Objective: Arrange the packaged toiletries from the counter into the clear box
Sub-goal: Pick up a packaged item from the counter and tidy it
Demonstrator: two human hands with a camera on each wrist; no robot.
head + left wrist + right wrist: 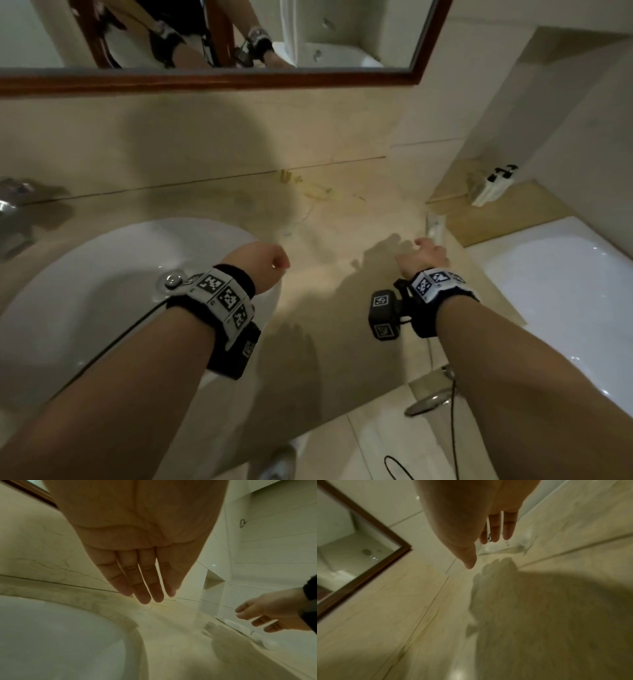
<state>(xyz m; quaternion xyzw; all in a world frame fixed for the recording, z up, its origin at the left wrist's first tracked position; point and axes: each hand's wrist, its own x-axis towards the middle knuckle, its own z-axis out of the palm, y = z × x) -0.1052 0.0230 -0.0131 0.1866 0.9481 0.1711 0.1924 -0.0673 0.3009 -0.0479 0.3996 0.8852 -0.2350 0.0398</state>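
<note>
A white packaged toiletry lies flat near the right edge of the beige marble counter. My right hand hovers just before it with fingers spread and straight, holding nothing. The right wrist view shows those fingers over the packet; the left wrist view shows the hand above the packet. My left hand hangs empty over the sink's right rim, its fingers straight. A small box with white, black-printed packets stands on the back right ledge.
A white sink with a metal drain plug fills the left, a chrome faucet behind it. A wood-framed mirror hangs above. A white bathtub lies beyond the counter's right edge.
</note>
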